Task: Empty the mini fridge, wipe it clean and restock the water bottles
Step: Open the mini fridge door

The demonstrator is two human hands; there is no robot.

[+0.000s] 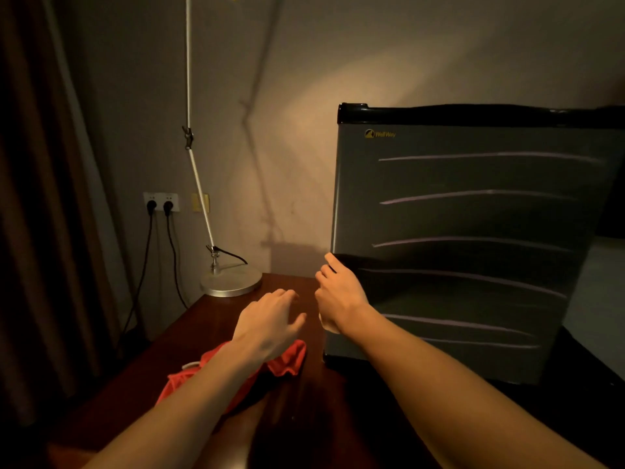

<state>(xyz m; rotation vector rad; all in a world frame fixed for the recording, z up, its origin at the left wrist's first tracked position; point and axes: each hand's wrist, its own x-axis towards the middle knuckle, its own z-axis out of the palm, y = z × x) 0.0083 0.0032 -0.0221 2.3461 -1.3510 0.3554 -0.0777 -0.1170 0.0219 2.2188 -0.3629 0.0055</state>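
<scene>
I see my right hand at the left edge of the mini fridge, fingers curled round the door edge, door closed. My left hand hovers loose and open, holding nothing, above the red cloth on the dark wooden table. Fridge stands on the table's right; a lamp base sits behind, two plugs in the wall socket.

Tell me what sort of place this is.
Probably a hotel room or a bedroom corner. A closed mini fridge stands beside a dark wooden table that carries a desk lamp, and a heavy curtain hangs at the left next to wall sockets.
</scene>
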